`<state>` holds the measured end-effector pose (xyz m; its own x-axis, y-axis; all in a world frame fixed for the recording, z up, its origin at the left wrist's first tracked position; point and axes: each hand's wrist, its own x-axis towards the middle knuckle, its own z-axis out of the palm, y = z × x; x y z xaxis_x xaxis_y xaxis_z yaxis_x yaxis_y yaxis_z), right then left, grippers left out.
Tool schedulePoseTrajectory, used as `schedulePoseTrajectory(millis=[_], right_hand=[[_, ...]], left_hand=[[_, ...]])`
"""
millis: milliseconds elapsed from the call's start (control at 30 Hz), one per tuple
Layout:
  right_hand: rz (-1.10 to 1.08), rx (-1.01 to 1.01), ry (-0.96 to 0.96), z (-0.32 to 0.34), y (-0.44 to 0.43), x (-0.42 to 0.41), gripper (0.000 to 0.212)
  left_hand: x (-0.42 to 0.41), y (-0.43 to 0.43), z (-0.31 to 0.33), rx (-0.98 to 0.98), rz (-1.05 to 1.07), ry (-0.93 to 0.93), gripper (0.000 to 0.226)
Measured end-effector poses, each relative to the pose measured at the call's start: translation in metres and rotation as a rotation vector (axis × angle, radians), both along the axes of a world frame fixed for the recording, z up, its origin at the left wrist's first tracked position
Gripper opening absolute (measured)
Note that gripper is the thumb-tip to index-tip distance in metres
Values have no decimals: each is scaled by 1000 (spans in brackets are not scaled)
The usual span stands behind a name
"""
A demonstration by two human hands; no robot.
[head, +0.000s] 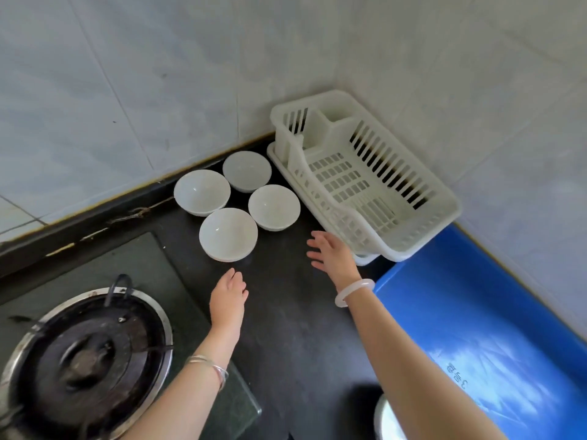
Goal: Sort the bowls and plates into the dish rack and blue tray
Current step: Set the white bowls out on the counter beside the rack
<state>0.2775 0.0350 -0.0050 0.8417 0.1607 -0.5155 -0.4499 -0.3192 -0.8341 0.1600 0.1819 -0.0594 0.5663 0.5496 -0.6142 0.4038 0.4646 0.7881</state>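
four white bowls sit upright on the dark counter (286,312) in a tight cluster near the tiled wall: the nearest bowl (228,234), one to its right (274,207), one at the left rear (202,192) and one at the back (247,170), which sits just beside the dish rack (365,182). the bowls nearly touch each other; whether their rims actually meet cannot be told. the white rack stands in the corner on a drip tray whose edge peeks out beneath it, and nothing lies in its slotted basket. the blue tray (495,328) lies to the right of it, cut off by the frame's right and lower edges, its surface glaring with reflections and some small print too blurred to read.

the left hand (228,296) hovers palm down, fingers loosely together, holding nothing, just short of the nearest bowl. the right hand (330,252), fingers spread and bare of any load, is beside the rack's front corner, partly covering it. a pale bangle circles the right wrist, thin silver ones the left.

a gas burner (85,360) fills the lower left, partly cropped. a white rim at the bottom edge is mostly hidden by the right forearm.
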Motion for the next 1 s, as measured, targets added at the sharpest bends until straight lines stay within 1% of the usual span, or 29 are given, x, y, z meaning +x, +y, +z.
schedulePoseTrajectory(millis=[133, 233, 300, 400, 467, 600, 700, 867, 967, 1000], right_hand=[[80, -170, -107, 19, -70, -51, 27], [9, -287, -158, 27, -122, -95, 19], [-35, -420, -167, 27, -155, -123, 17], [-72, -709, -156, 20, -200, -162, 20], [-120, -800, -130, 16, -223, -184, 20], [-89, -906, -84, 2, -250, -212, 16], [-119, -855, -27, -4, -249, -223, 20], [-185, -840, -44, -6, -246, -222, 11], [-142, -906, -82, -5, -248, -219, 6], [-126, -928, -102, -4, -248, -219, 8]], left_hand=[[-21, -43, 7, 159, -363, -11, 37], [-33, -78, 13, 387, -641, -7, 32], [-42, -105, 17, 513, -797, -31, 32], [-58, -143, 18, 571, -974, -86, 33], [-69, -165, 17, 601, -1066, -91, 35], [-85, -193, 11, 633, -1183, -52, 39], [-94, -203, 7, 654, -1213, -14, 39], [-97, -206, 6, 578, -1195, 24, 41], [-98, -207, 7, 539, -1204, 46, 41], [-99, -207, 6, 514, -1193, 48, 41]])
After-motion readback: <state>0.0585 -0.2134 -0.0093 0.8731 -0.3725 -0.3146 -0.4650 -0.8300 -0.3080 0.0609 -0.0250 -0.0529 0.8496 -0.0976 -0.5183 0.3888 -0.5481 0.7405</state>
